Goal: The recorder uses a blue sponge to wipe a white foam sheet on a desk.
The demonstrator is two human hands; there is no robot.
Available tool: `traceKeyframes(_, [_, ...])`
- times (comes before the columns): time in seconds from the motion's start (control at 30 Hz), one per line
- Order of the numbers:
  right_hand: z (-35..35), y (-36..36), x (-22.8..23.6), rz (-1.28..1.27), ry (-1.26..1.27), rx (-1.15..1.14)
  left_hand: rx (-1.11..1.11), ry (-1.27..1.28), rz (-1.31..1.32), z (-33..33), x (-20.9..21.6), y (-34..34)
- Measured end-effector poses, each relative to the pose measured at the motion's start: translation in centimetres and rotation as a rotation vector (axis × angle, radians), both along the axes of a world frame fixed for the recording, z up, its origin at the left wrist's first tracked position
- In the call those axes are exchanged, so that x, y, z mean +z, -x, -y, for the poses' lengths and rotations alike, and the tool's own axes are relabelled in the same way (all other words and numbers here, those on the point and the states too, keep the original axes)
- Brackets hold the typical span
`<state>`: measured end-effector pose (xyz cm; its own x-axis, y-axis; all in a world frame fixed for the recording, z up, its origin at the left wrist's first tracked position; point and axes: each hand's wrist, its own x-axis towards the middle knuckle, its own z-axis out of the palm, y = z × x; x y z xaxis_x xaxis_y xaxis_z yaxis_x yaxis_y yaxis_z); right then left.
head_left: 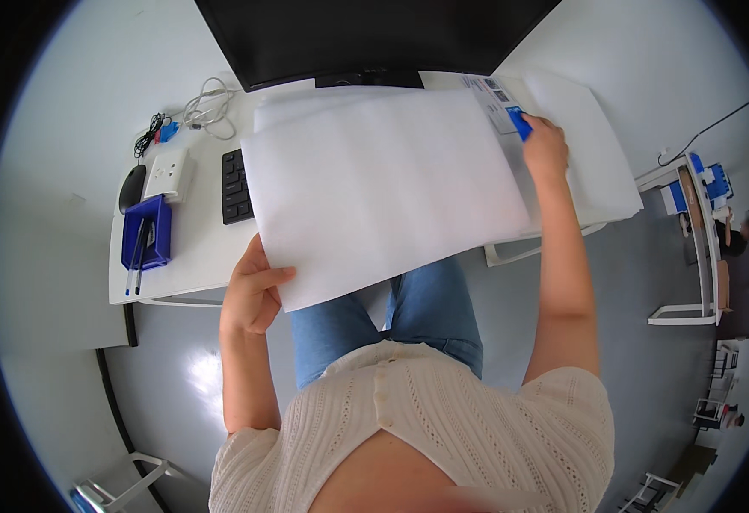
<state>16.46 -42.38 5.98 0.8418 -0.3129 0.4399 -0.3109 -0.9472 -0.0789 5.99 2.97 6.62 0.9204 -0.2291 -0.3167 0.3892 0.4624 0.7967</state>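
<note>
My left hand [253, 288] pinches the near left corner of a large white foam sheet [383, 188], its thumb on top. The sheet spans the middle of the desk and overhangs the near edge above my lap. Another white sheet [293, 104] shows beneath its far left edge. My right hand [547, 147] is closed on a small blue object [520, 123] beyond the sheet's right edge; its exact kind is hidden by the fingers. By that object lies a printed sheet [492, 92] with pictures, partly covered.
A black monitor [374, 34] stands at the back. On the left are a keyboard [236, 190], a blue tray [159, 235] with pens, a mouse [132, 188], a white socket box [169, 173] and cables [207, 109]. More white sheeting [584, 141] covers the desk's right side.
</note>
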Motion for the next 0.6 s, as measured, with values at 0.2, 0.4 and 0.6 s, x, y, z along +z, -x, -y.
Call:
traceKeyframes(0.2, [5.2,9.3,0.5,0.426,-0.204,0.065,-0.003,0.063,0.143,0.2,5.1,0.4])
traceKeyframes(0.4, [4.0,14.2,0.0,0.611,-0.407,0.037,0.06,-0.278,0.579,-0.7,10.0,-1.1])
traceKeyframes(0.6, [5.5,18.6,-1.3,0.685,-0.464,-0.033,-0.209,-0.816,1.511,3.7,13.4,-8.5])
